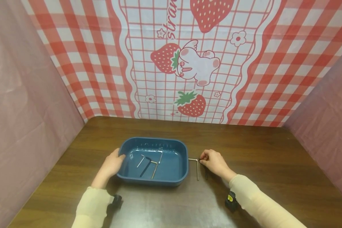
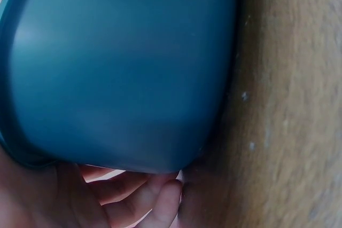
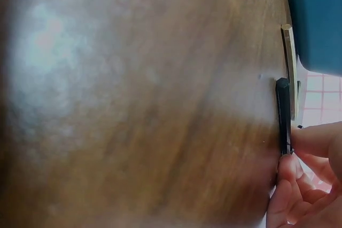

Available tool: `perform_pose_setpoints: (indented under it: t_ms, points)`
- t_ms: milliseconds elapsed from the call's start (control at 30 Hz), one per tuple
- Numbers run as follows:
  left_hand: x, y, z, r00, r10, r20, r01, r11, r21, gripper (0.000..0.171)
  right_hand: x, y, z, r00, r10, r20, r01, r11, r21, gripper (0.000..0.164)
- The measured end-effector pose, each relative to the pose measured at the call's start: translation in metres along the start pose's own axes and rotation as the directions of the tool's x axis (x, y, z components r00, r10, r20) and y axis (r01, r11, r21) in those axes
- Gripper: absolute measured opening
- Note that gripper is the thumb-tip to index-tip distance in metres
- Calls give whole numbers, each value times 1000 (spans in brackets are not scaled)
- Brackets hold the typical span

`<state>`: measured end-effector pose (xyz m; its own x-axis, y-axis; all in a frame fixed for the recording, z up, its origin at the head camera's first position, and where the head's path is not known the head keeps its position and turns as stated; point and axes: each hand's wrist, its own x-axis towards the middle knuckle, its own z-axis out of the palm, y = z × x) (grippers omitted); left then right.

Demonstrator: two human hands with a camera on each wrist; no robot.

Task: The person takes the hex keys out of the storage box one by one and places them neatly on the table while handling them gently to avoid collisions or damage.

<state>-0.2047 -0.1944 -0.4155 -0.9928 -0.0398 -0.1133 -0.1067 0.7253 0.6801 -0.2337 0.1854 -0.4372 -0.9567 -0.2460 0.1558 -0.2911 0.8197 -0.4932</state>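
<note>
My left hand [image 1: 113, 163] grips the left end of a blue rectangular tray [image 1: 185, 152], thumb over the rim and fingers against the outer wall [image 2: 123, 78]. Inside the tray lie several hex keys: a black one [image 1: 144, 169], a brass-coloured one [image 1: 154, 171] and silver ones. On the table, right of the tray, my right hand [image 1: 213, 162] pinches a black hex key [image 3: 283, 102] between thumb and fingertips. Its short arm is mostly hidden by the fingers. Beside it, a brass-coloured hex key [image 1: 198, 171] lies between the tray and that hand.
The brown wooden table [image 1: 171, 205] carries everything. A red-and-white checked cloth [image 1: 102, 63] with strawberries hangs behind its far edge. Pink curtains [image 1: 22, 110] hang at both sides. A dark wrist camera [image 1: 231, 200] sits under the right sleeve.
</note>
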Motion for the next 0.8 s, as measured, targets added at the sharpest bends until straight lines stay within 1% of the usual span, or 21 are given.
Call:
perform_pose_setpoints:
  t_ms: [433, 800]
  points:
    - [0, -1, 0, 1000, -1, 1, 1, 1000, 4, 42, -1, 2, 3, 1000, -1, -8, 1, 1000, -11, 7]
    - [0, -1, 1, 1000, -4, 3, 4, 1000, -3, 43, -2, -1, 3, 1000, 26, -18, -26, 999, -20, 7]
